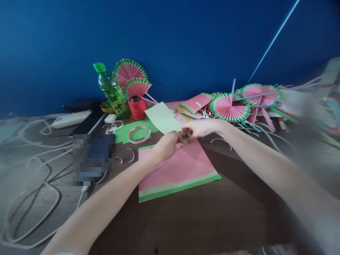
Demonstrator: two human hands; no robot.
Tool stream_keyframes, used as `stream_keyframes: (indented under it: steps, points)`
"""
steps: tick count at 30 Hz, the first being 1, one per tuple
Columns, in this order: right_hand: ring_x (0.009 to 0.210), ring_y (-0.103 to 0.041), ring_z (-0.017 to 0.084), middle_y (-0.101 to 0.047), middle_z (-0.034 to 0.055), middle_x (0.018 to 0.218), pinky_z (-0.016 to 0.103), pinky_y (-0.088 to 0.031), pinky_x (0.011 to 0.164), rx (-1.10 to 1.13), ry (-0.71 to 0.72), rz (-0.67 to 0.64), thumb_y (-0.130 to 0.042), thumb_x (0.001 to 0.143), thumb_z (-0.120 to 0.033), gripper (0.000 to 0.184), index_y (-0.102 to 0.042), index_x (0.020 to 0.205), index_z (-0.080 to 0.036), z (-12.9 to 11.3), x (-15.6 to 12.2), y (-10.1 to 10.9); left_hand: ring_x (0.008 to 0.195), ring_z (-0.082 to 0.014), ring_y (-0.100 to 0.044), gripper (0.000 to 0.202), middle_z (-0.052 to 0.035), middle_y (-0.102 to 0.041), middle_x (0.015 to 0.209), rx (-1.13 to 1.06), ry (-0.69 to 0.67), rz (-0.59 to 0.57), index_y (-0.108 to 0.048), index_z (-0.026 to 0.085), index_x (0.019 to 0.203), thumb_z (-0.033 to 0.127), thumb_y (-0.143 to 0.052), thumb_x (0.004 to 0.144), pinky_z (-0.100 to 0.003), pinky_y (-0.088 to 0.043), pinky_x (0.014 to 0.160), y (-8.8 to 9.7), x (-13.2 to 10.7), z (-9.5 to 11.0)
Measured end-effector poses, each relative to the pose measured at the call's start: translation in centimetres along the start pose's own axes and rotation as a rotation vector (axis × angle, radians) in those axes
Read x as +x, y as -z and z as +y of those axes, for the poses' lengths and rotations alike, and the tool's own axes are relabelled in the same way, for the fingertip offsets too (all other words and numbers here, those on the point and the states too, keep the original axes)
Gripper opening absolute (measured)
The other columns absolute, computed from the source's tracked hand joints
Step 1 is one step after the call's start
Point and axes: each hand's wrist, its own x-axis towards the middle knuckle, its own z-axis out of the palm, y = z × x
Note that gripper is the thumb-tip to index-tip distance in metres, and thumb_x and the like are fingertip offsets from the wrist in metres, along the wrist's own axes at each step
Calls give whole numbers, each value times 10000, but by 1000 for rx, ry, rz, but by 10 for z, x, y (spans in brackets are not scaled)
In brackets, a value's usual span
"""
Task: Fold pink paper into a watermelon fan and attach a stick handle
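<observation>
A pink paper sheet (183, 166) lies flat on the dark table, with pale and bright green strips along its near edge and green at its far edge. My left hand (168, 144) is over the sheet's far part, fingers closed in a pinch. Close beside it, my right hand (199, 128) reaches in from the right, its fingertips also pinched together. Whatever lies between the fingertips is small and mostly hidden. Just behind both hands rests a pale green sheet (163, 117).
Left of the sheet are a tape roll (138, 135) on green paper, a blurred-out dark device (95, 159) and white cables (53, 187). Behind stand a green bottle (111, 90), a red cylinder (137, 108) and pleated fans (130, 74). More fans (230, 108) lie right.
</observation>
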Motion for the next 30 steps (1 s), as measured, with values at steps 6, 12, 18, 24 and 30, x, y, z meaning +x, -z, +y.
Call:
stream_keyframes:
  steps: [6, 12, 18, 24, 30]
  points:
    - [592, -435, 110, -467, -32, 651, 233, -313, 530, 81, 85, -29, -540, 629, -111, 204, -517, 820, -180, 8, 5, -3, 653, -141, -507, 75, -11, -537, 740, -13, 21, 5, -536, 168, 741, 233, -573, 747, -243, -362, 582, 1, -1, -2]
    - [574, -409, 102, -433, -44, 641, 229, -308, 521, 145, 162, -33, -562, 601, -119, 221, -546, 811, -186, 18, 7, -5, 662, -144, -510, 86, -16, -544, 752, 19, -4, 69, -537, 163, 763, 246, -558, 776, -248, -362, 598, -3, -2, -2]
    - [570, -414, 105, -452, -40, 615, 237, -303, 530, 195, 157, -20, -524, 602, -120, 185, -584, 765, -184, 19, 6, -8, 712, -143, -517, 109, -26, -554, 805, -32, -14, 153, -540, 166, 764, 208, -460, 824, -249, -372, 655, -7, -3, -2]
    - [591, -427, 109, -490, -25, 643, 235, -306, 535, 237, 122, 50, -537, 646, -178, 87, -569, 727, -176, 16, 1, -13, 690, -138, -512, 152, -22, -568, 748, -111, -28, 145, -542, 163, 720, 161, -420, 809, -248, -372, 648, -3, 0, -5]
    - [563, -412, 101, -456, -39, 614, 227, -300, 522, 274, 127, 328, -620, 685, -376, 233, -571, 801, -180, 16, -5, -36, 648, -129, -507, 53, -2, -564, 727, -164, -20, 59, -550, 167, 731, 211, -570, 709, -234, -371, 596, -1, 0, -8]
